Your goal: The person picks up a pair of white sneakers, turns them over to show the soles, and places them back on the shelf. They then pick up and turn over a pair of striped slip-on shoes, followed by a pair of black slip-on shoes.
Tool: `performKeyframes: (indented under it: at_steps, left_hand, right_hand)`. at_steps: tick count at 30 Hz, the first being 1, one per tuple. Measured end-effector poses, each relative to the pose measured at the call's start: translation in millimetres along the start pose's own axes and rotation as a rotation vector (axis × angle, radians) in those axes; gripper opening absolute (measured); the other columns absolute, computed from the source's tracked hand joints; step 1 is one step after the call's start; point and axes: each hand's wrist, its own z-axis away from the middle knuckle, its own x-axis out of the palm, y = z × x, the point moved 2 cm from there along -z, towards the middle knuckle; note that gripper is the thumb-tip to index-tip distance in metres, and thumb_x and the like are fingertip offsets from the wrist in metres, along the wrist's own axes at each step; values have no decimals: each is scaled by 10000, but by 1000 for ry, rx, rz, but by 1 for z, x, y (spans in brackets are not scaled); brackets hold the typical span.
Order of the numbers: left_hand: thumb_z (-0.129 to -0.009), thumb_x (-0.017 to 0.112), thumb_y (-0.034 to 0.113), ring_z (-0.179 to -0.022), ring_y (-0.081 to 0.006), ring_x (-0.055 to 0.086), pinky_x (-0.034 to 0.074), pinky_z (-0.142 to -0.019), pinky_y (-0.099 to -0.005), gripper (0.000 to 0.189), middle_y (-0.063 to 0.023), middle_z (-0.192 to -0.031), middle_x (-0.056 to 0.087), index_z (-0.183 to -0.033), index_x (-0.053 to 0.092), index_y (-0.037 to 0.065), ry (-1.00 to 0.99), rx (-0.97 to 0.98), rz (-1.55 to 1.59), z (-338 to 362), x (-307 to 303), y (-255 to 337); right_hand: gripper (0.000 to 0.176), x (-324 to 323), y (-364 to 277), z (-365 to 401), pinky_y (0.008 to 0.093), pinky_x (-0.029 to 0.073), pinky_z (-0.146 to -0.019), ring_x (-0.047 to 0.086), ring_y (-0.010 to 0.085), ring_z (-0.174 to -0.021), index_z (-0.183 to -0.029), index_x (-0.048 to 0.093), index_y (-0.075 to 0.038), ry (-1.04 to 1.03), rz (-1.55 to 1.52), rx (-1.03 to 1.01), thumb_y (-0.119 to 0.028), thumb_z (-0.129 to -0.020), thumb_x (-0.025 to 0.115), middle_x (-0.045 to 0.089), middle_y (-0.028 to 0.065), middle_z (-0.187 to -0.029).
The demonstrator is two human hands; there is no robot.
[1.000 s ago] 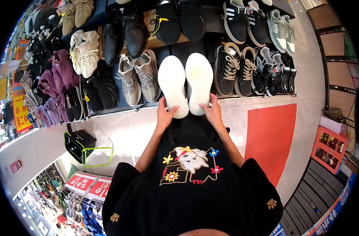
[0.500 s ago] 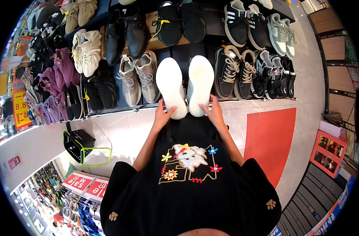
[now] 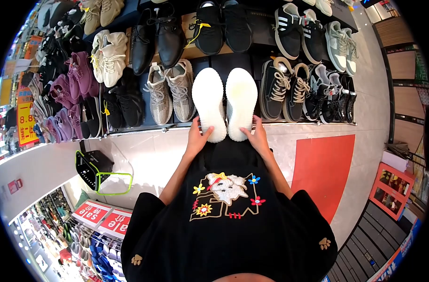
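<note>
Two hands each grasp one shoe at the heel, pale soles turned up: the left hand (image 3: 195, 141) clasps the left shoe (image 3: 208, 103), the right hand (image 3: 257, 138) the right shoe (image 3: 241, 101). Both shoes lie side by side, toes pointing away from the hands, over the display shelf (image 3: 144, 130). Grey knit sneakers (image 3: 170, 94) stand just beyond the left hand, black lace-up sneakers (image 3: 282, 87) beyond the right. Judged risk: gripped only at the heels, either shoe could tip sideways, strike a neighbouring pair, or slide off the shelf edge.
</note>
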Motion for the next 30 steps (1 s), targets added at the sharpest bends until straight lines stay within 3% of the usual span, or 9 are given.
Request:
performKeyframes:
  at_steps: [7, 13, 30]
  left_hand:
    - [-789, 763, 282, -953, -286, 609, 500, -787, -361, 681, -208, -1103, 590, -1276, 410, -37, 33, 20, -87, -2, 3, 7]
    - [-813, 746, 286, -933, -250, 624, 512, -780, -339, 671, -197, -1095, 607, -1290, 396, -31, 21, -4, -81, 1, -1, 9]
    - [-802, 750, 280, -962, -298, 626, 538, -744, -361, 660, -220, -1133, 580, -1282, 427, -38, -14, 6, -85, -1, -3, 7]
  right_hand:
    - [666, 1, 1, 2, 374, 477, -896, 592, 315, -1061, -1275, 367, 36, -9, -6, 2, -227, -804, 756, 565, 238, -1181]
    - [648, 5, 11, 0, 363, 481, -876, 597, 286, -1030, -1274, 368, 37, 10, -139, 38, -203, -809, 751, 573, 217, -1159]
    - [645, 0, 1, 0, 369, 469, -919, 589, 318, -1082, -1277, 386, 49, -8, -29, 6, -225, -816, 744, 568, 242, -1190]
